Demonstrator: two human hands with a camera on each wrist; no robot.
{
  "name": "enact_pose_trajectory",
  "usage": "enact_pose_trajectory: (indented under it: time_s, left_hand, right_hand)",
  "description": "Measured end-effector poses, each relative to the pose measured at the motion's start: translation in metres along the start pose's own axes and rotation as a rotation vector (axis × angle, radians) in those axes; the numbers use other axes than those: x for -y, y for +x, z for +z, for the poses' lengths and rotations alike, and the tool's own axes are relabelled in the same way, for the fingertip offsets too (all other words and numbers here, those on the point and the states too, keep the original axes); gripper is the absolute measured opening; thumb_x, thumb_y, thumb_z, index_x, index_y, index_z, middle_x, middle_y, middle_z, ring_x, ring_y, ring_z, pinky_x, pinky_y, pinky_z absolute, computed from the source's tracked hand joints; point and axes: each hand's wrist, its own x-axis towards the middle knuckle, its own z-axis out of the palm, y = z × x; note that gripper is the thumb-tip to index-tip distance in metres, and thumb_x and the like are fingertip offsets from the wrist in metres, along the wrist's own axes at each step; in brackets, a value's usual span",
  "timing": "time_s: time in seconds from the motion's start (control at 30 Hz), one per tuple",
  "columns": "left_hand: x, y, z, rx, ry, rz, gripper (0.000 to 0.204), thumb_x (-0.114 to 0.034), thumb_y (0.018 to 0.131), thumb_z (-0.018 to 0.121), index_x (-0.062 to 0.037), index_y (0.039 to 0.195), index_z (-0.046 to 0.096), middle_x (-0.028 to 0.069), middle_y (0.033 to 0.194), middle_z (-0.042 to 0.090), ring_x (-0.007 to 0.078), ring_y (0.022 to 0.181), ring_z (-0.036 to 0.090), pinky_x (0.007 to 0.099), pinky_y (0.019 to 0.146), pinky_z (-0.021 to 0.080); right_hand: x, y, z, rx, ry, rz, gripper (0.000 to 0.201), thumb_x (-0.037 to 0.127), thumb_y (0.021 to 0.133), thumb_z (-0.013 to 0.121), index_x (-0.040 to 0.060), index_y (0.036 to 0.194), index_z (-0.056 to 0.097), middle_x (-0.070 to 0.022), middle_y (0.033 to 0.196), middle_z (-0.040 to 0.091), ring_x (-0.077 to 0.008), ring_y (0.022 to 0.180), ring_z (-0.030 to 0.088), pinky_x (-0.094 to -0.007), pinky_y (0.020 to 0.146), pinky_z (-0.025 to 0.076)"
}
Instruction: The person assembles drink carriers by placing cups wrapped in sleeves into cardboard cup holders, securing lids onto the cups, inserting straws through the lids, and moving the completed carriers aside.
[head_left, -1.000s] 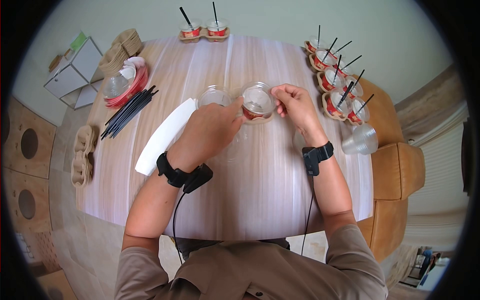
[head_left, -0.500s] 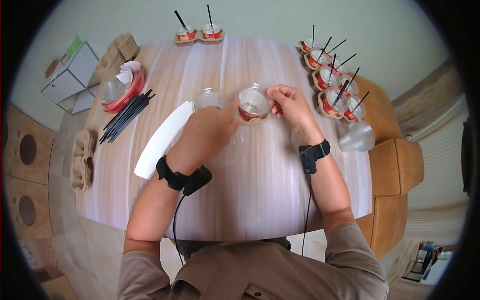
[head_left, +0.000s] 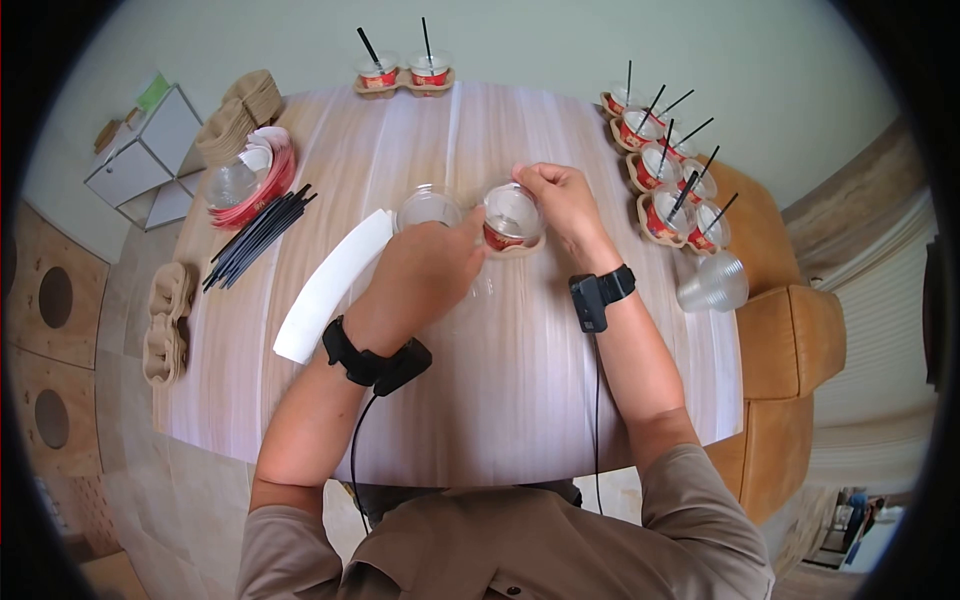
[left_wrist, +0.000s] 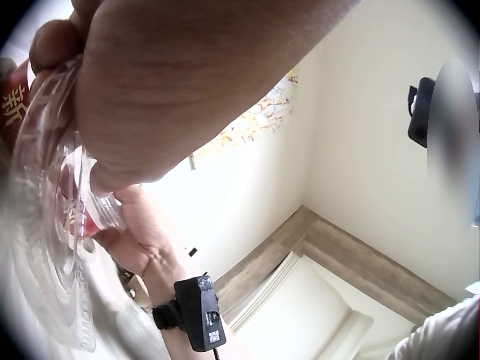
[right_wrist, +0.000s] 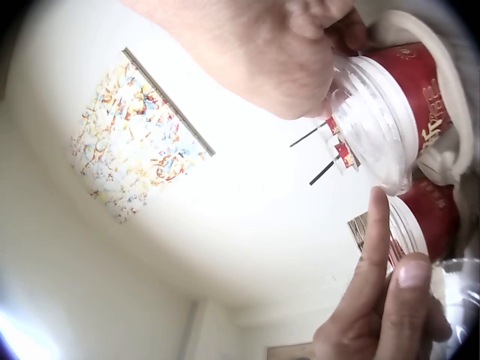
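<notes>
In the head view, a red paper cup (head_left: 500,240) with a clear plastic lid (head_left: 512,212) stands in a brown cardboard cup carrier (head_left: 528,247). My right hand (head_left: 563,208) pinches the lid's far right rim with curled fingers. From the left, my left hand (head_left: 425,265) touches the lid's edge with an outstretched index finger (right_wrist: 377,217), clear in the right wrist view. A second cup (head_left: 430,205) with a clear top stands beside the first, partly hidden by the left hand. Stacked clear plastic rims (left_wrist: 45,232) fill the left wrist view's left side.
A white paper strip (head_left: 330,290) lies left of the left forearm. Further left are black straws (head_left: 258,238), red cup sleeves (head_left: 265,180) and carriers (head_left: 168,325). Filled carriers (head_left: 660,230) line the right edge, above stacked clear cups (head_left: 715,283). Another filled carrier (head_left: 405,85) stands at the back.
My right hand has moved left and away from me around the lid's rim, from its right side toward its far side. The left hand keeps its place by the lid.
</notes>
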Motion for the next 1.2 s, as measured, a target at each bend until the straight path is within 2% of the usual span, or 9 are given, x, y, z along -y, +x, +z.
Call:
enact_pose_trajectory:
  time_s: [0.3, 0.47, 0.53, 0.57, 0.63, 0.73, 0.93, 1.07, 1.2]
  left_hand:
    - [0.001, -0.001, 0.003, -0.036, 0.024, 0.044, 0.050, -0.029, 0.109, 0.071, -0.0043, 0.152, 0.069, 0.0200, 0.076, 0.072, 0.0410, 0.073, 0.071, 0.0530, 0.069, 0.056]
    - [-0.003, -0.001, -0.001, 0.004, 0.047, -0.002, 0.050, -0.030, 0.110, 0.070, -0.0055, 0.153, 0.068, 0.0212, 0.078, 0.073, 0.0415, 0.075, 0.072, 0.0532, 0.070, 0.057]
    - [-0.004, -0.001, -0.004, 0.021, 0.037, -0.011, 0.050, -0.030, 0.110, 0.070, -0.0057, 0.154, 0.068, 0.0218, 0.079, 0.073, 0.0418, 0.076, 0.072, 0.0534, 0.071, 0.057]
    - [-0.004, -0.001, -0.004, 0.037, 0.029, -0.023, 0.051, -0.031, 0.110, 0.070, -0.0058, 0.154, 0.068, 0.0224, 0.080, 0.074, 0.0421, 0.076, 0.072, 0.0535, 0.072, 0.057]
    - [0.000, 0.000, -0.001, 0.026, 0.032, -0.009, 0.051, -0.030, 0.110, 0.070, -0.0057, 0.154, 0.068, 0.0224, 0.080, 0.074, 0.0421, 0.076, 0.072, 0.0536, 0.072, 0.057]
    - [-0.002, 0.000, -0.002, 0.020, 0.032, -0.003, 0.051, -0.030, 0.110, 0.070, -0.0051, 0.155, 0.067, 0.0222, 0.081, 0.074, 0.0420, 0.076, 0.072, 0.0537, 0.072, 0.057]
    - [0.004, -0.001, 0.002, -0.011, 0.028, 0.028, 0.050, -0.028, 0.109, 0.071, -0.0041, 0.154, 0.068, 0.0210, 0.081, 0.074, 0.0415, 0.076, 0.072, 0.0535, 0.071, 0.056]
    - [0.002, 0.000, 0.002, -0.009, 0.027, 0.026, 0.050, -0.028, 0.109, 0.071, -0.0037, 0.152, 0.068, 0.0209, 0.080, 0.074, 0.0410, 0.076, 0.072, 0.0532, 0.071, 0.056]
    - [0.001, 0.000, 0.001, -0.003, 0.031, 0.025, 0.049, -0.028, 0.109, 0.072, -0.0034, 0.152, 0.069, 0.0213, 0.080, 0.074, 0.0409, 0.076, 0.072, 0.0529, 0.071, 0.056]
  right_hand:
    - [-0.002, 0.000, 0.001, 0.002, 0.025, 0.010, 0.031, 0.024, 0.109, 0.078, -0.0010, 0.092, 0.083, -0.0019, 0.086, 0.077, -0.0088, 0.077, 0.063, -0.0303, 0.072, 0.051]
    - [0.002, 0.000, -0.012, 0.024, -0.025, -0.006, 0.031, 0.029, 0.107, 0.080, 0.0000, 0.095, 0.083, 0.0001, 0.086, 0.075, -0.0080, 0.078, 0.062, -0.0300, 0.071, 0.050]
    - [0.031, -0.010, -0.026, 0.152, -0.138, 0.137, 0.036, 0.036, 0.102, 0.087, 0.0010, 0.110, 0.083, 0.0036, 0.085, 0.071, -0.0074, 0.079, 0.061, -0.0282, 0.070, 0.049]
    - [0.032, -0.011, -0.034, 0.152, -0.139, 0.139, 0.036, 0.036, 0.102, 0.087, 0.0010, 0.110, 0.083, 0.0036, 0.085, 0.071, -0.0074, 0.079, 0.061, -0.0282, 0.070, 0.049]
    - [0.033, -0.013, -0.048, 0.327, -0.188, 0.135, 0.051, 0.036, 0.097, 0.092, 0.0028, 0.132, 0.076, 0.0027, 0.096, 0.071, -0.0054, 0.082, 0.061, -0.0251, 0.071, 0.049]
    - [0.032, -0.016, -0.053, 0.402, -0.200, 0.126, 0.060, 0.028, 0.092, 0.096, 0.0036, 0.142, 0.072, 0.0019, 0.101, 0.071, -0.0060, 0.083, 0.061, -0.0239, 0.070, 0.048]
    - [0.037, -0.019, -0.047, 0.459, -0.205, 0.120, 0.065, 0.020, 0.086, 0.101, 0.0040, 0.142, 0.073, 0.0023, 0.103, 0.070, -0.0068, 0.082, 0.060, -0.0243, 0.070, 0.048]
    - [0.036, -0.018, -0.047, 0.458, -0.209, 0.129, 0.064, 0.020, 0.085, 0.101, 0.0045, 0.140, 0.074, 0.0030, 0.103, 0.069, -0.0065, 0.083, 0.059, -0.0245, 0.070, 0.047]
    - [0.036, -0.018, -0.045, 0.446, -0.223, 0.122, 0.068, 0.026, 0.080, 0.105, 0.0030, 0.138, 0.076, 0.0006, 0.097, 0.070, -0.0088, 0.079, 0.060, -0.0259, 0.068, 0.047]
